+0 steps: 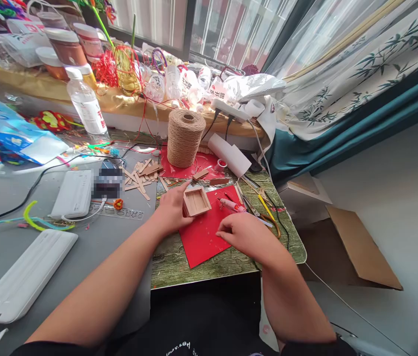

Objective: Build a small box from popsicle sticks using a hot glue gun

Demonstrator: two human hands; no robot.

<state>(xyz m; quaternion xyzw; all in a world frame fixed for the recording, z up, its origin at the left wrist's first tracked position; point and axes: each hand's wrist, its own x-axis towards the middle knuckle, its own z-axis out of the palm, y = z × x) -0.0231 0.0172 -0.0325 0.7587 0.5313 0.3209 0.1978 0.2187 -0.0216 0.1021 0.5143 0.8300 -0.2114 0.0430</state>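
Observation:
A small open box made of wooden craft sticks (197,201) sits at the upper left of a red sheet (202,242). My left hand (169,210) grips its left side, with the index finger stretched along the far corner and the thumb at the near corner. Over the right part of the sheet, my right hand (240,231) is closed, thumb and fingertips drawn together; whatever is between them is too small to make out. Just beyond that hand lies a pink glue gun (233,204), partly hidden by it. Short stick pieces (218,181) lie behind the box.
A big twine spool (185,138) stands at the back, beside loose craft sticks (141,179). Scissors (251,205) and a yellow pen-like tool (263,205) lie at right. White power banks (26,274) and cables occupy the left. A bottle (88,111) stands near the crowded windowsill.

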